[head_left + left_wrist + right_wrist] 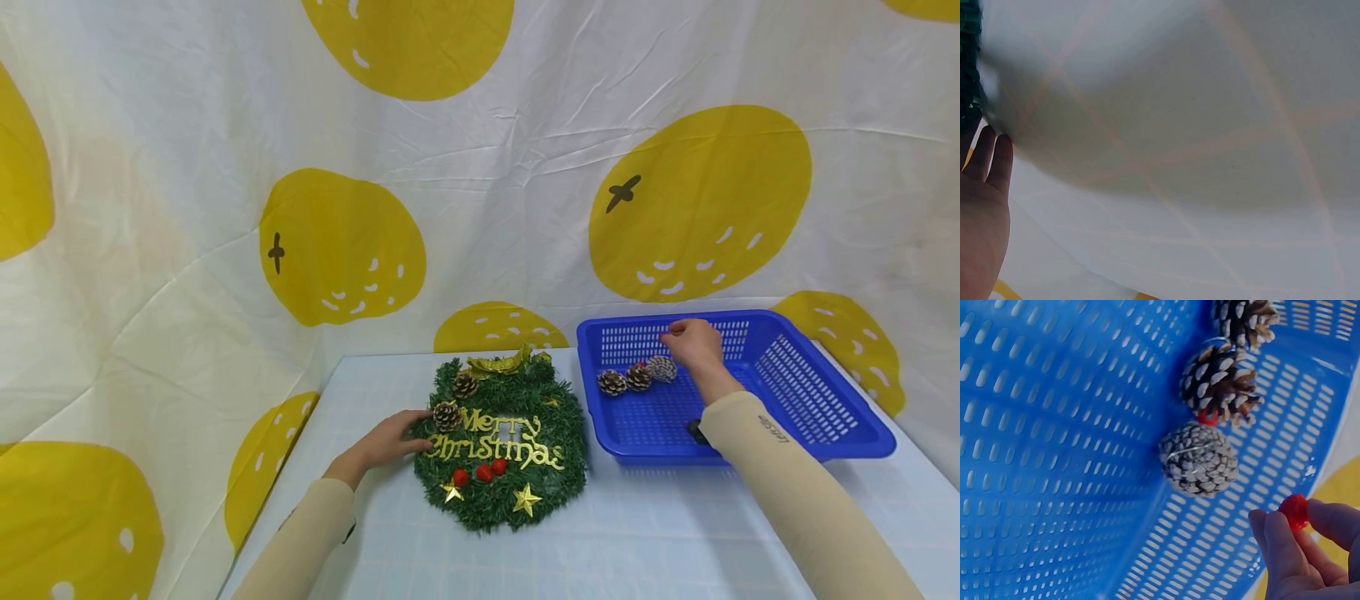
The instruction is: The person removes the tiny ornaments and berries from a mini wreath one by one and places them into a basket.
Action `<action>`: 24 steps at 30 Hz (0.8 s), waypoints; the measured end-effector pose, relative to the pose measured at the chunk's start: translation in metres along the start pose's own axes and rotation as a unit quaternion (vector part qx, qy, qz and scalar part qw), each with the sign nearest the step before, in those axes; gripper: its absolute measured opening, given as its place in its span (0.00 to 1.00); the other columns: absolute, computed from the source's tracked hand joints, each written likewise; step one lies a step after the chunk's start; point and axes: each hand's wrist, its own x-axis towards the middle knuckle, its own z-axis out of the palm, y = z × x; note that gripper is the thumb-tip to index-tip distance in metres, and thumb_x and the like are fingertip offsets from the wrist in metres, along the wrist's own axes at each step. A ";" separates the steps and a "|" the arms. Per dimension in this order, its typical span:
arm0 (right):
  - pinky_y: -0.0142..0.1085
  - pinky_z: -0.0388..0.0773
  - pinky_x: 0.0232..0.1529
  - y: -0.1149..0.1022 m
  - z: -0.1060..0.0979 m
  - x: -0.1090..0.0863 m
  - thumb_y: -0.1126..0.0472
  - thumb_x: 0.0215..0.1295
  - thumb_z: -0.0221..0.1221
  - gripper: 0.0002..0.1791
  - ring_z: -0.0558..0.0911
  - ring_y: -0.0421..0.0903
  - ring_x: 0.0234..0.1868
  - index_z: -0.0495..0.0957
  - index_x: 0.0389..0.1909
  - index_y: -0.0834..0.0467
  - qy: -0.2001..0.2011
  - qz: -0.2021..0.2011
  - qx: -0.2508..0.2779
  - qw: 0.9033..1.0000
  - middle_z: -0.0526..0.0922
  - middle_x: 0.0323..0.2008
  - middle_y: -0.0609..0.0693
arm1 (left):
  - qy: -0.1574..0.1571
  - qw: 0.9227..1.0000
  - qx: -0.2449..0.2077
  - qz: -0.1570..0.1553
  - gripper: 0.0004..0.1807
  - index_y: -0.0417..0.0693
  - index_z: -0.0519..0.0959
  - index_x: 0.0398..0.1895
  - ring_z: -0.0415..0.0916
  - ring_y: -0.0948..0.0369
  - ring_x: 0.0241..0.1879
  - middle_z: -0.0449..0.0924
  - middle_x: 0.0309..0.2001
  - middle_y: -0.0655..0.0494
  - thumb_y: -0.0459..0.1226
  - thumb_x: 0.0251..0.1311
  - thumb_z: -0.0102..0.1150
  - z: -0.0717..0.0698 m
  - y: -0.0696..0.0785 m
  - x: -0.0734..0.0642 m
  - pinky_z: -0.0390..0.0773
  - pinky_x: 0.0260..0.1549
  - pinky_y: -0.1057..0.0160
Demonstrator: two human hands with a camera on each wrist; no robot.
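A green wreath [491, 517] with gold "Merry Christmas" lettering, pine cones, red berries and gold stars lies on the table. My left hand [392, 439] rests at its left edge, fingers extended toward the greenery; in the left wrist view the fingertips reach the dark green fringe [969, 62]. Over the blue basket [637, 429], my right hand [697, 343] pinches a small red berry [1295, 511] between thumb and fingers. Several pine cones sit in the basket, among them a frosted grey one [1199, 459] and a brown white-tipped one [1221, 384], with another bit of red between them.
A small dark object [696, 431] lies in the basket, partly behind the right sleeve. The pale checked table [480, 575] meets a white curtain [510, 233] with large yellow fruit prints at the back and left.
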 end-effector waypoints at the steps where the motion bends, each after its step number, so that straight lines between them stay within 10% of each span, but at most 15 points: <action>1: 0.57 0.74 0.53 0.001 0.000 0.000 0.62 0.71 0.53 0.22 0.73 0.69 0.55 0.72 0.59 0.74 -0.001 0.001 -0.001 1.000 0.75 0.55 0.71 | -0.001 1.000 0.001 -0.002 0.35 0.43 0.66 0.71 0.61 0.42 0.68 0.66 0.68 0.40 0.48 0.65 0.61 0.000 0.000 0.000 0.63 0.65 0.42; 24: 0.59 0.72 0.55 -0.005 -0.001 -0.001 0.57 0.71 0.52 0.27 0.71 0.69 0.57 0.69 0.63 0.73 -0.037 -0.037 -0.002 0.999 0.73 0.58 0.71 | 0.002 1.000 0.000 0.004 0.35 0.42 0.66 0.70 0.62 0.42 0.67 0.66 0.67 0.40 0.49 0.65 0.60 0.000 0.000 -0.001 0.64 0.64 0.41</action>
